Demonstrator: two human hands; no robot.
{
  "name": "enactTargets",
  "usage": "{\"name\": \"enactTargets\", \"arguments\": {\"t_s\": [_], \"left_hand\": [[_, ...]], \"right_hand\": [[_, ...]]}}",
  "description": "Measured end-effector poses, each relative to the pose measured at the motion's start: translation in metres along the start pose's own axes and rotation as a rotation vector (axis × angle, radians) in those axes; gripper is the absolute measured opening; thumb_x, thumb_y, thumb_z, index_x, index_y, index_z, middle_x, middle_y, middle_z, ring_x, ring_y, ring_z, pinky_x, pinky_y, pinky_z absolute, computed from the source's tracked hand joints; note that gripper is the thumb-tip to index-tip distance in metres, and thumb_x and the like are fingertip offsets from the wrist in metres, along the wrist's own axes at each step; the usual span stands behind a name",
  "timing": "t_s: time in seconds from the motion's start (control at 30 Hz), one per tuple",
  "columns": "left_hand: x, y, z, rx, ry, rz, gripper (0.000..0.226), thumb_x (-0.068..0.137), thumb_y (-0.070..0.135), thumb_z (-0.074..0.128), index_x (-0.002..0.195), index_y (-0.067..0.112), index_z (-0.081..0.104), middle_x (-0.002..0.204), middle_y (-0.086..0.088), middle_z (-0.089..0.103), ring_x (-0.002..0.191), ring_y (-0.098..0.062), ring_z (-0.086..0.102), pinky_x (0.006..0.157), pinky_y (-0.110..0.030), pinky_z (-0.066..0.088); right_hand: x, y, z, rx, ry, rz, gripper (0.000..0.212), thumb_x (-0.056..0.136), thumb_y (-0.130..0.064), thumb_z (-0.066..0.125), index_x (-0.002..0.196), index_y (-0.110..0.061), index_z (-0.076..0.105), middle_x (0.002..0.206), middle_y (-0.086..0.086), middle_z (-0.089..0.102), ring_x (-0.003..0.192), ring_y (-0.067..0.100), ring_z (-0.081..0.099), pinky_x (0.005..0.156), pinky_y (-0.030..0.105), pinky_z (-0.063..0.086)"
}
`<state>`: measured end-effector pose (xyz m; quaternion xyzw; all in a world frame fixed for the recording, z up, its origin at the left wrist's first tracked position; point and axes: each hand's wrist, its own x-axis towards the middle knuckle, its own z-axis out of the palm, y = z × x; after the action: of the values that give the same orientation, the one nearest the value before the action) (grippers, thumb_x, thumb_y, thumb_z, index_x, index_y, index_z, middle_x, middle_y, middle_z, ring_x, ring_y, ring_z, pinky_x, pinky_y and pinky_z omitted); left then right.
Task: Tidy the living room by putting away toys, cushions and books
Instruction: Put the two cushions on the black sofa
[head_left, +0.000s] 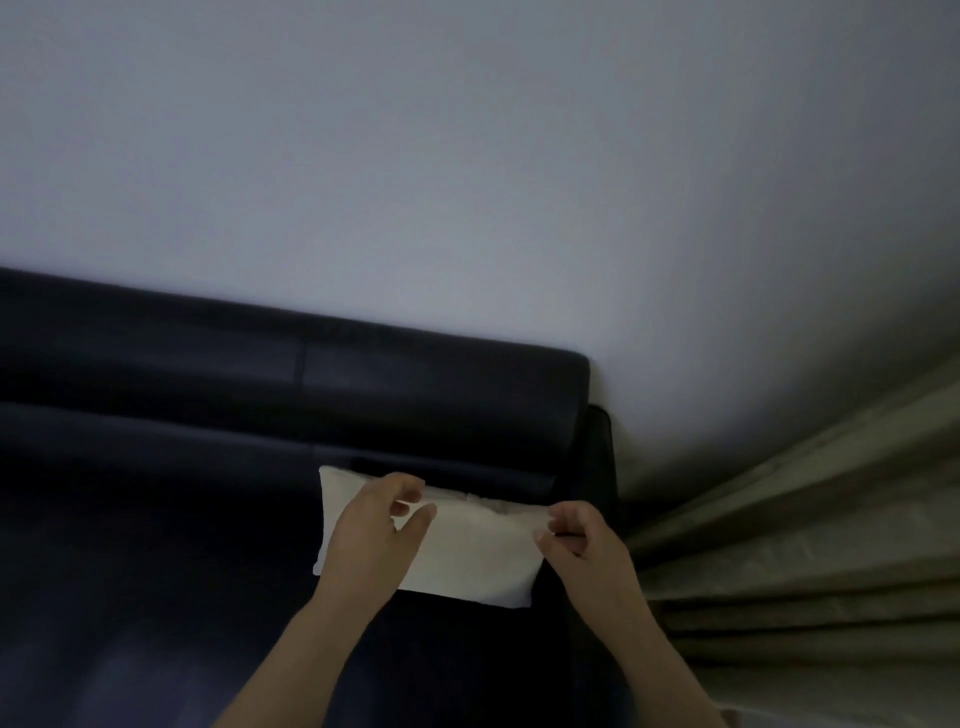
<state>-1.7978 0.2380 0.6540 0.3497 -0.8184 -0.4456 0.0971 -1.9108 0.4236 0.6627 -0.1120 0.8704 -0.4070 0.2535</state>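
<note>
**While two hands hold it, the white cushion (467, 551) sits on the dark sofa (208, 467)**

It lies against the backrest, at the end near the curtain (805, 545). The left hand (371, 525) pinches its top edge. The right hand (587, 540) pinches its top corner.

I am looking down on a dark sofa (156, 545), which is carrying the one thing in my feed. Its seat (182, 597) is spreading across the lower left, and its rounded backrest (363, 379) is running along behind it. A white cushion (467, 561) is resting directly on the seat at the sofa's right end, just beside the armrest (600, 452). Its upper long edge is touching the foot of the backrest. The dim light is stopping me from telling whether it is lying flat or leaning back
</note>
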Motion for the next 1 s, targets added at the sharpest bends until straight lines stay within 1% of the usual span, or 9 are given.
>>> {"name": "enactTargets", "arguments": {"t_s": [0.13,0.23,0.33,0.53,0.67,0.8,0.87,0.93,1.0], "left_hand": [[-0.032,0.002,0.003,-0.016,0.033,-0.041,0.023,0.088,0.027,0.065,0.11,0.027,0.06,0.102,0.015,0.06,0.09,0.002,0.057,0.073,-0.01,0.042],[-0.058,0.003,0.007,-0.033,0.074,-0.093,0.021,0.087,0.029,0.065,0.108,0.028,0.06,0.102,0.015,0.061,0.091,0.002,0.057,0.076,-0.014,0.044],[-0.088,0.002,0.012,-0.052,0.142,-0.151,0.019,0.087,0.028,0.065,0.105,0.03,0.059,0.101,0.015,0.061,0.09,0.0,0.058,0.075,-0.016,0.045],[-0.178,-0.012,0.035,-0.056,0.347,-0.331,0.02,0.085,0.024,0.068,0.105,0.022,0.063,0.096,0.007,0.065,0.087,-0.004,0.061,0.078,-0.017,0.047],[-0.239,-0.009,0.038,-0.034,0.417,-0.426,0.02,0.086,0.024,0.068,0.105,0.022,0.062,0.097,0.007,0.064,0.088,-0.007,0.06,0.077,-0.016,0.041],[-0.285,-0.015,0.035,-0.005,0.513,-0.522,0.022,0.086,0.026,0.066,0.107,0.022,0.063,0.098,0.007,0.065,0.091,-0.01,0.062,0.082,-0.026,0.05],[-0.305,-0.019,0.037,-0.013,0.534,-0.569,0.024,0.085,0.028,0.066,0.108,0.023,0.063,0.098,0.007,0.066,0.089,-0.008,0.062,0.083,-0.03,0.053],[-0.332,-0.026,0.039,-0.051,0.593,-0.626,0.021,0.085,0.026,0.066,0.106,0.024,0.062,0.098,0.007,0.065,0.088,-0.006,0.061,0.084,-0.031,0.053],[-0.35,-0.028,0.041,-0.073,0.627,-0.65,0.017,0.086,0.024,0.066,0.102,0.028,0.06,0.098,0.008,0.064,0.088,-0.004,0.06,0.083,-0.028,0.053]], "right_hand": [[-0.014,0.004,-0.009,0.004,-0.07,-0.052,0.02,0.091,-0.026,0.062,0.109,-0.029,0.053,0.11,-0.007,0.058,0.098,0.005,0.056,0.086,0.023,0.046],[-0.022,0.01,-0.015,0.008,-0.137,-0.092,0.019,0.091,-0.027,0.062,0.108,-0.029,0.054,0.108,-0.009,0.058,0.096,0.002,0.056,0.08,0.017,0.043],[-0.03,0.02,-0.019,0.004,-0.225,-0.142,0.022,0.091,-0.026,0.063,0.112,-0.025,0.056,0.107,-0.008,0.058,0.095,0.002,0.057,0.074,0.013,0.043],[-0.056,0.048,-0.019,-0.069,-0.468,-0.247,0.023,0.091,-0.027,0.063,0.112,-0.023,0.055,0.108,-0.006,0.056,0.096,0.004,0.056,0.073,0.013,0.044],[-0.078,0.06,-0.012,-0.117,-0.585,-0.278,0.024,0.09,-0.027,0.065,0.11,-0.022,0.055,0.106,-0.005,0.056,0.096,0.008,0.058,0.073,0.013,0.043],[-0.1,0.066,0.006,-0.151,-0.699,-0.301,0.028,0.089,-0.027,0.067,0.112,-0.021,0.054,0.107,-0.006,0.056,0.099,0.01,0.06,0.08,0.018,0.046],[-0.11,0.067,0.016,-0.197,-0.748,-0.333,0.029,0.089,-0.027,0.066,0.114,-0.02,0.054,0.108,-0.006,0.057,0.098,0.008,0.059,0.084,0.021,0.048],[-0.129,0.067,0.031,-0.257,-0.821,-0.378,0.029,0.089,-0.028,0.066,0.115,-0.021,0.054,0.109,-0.006,0.057,0.097,0.007,0.058,0.081,0.018,0.047],[-0.14,0.07,0.043,-0.286,-0.866,-0.408,0.028,0.089,-0.027,0.066,0.114,-0.022,0.054,0.11,-0.005,0.057,0.097,0.006,0.058,0.077,0.015,0.045]]}}
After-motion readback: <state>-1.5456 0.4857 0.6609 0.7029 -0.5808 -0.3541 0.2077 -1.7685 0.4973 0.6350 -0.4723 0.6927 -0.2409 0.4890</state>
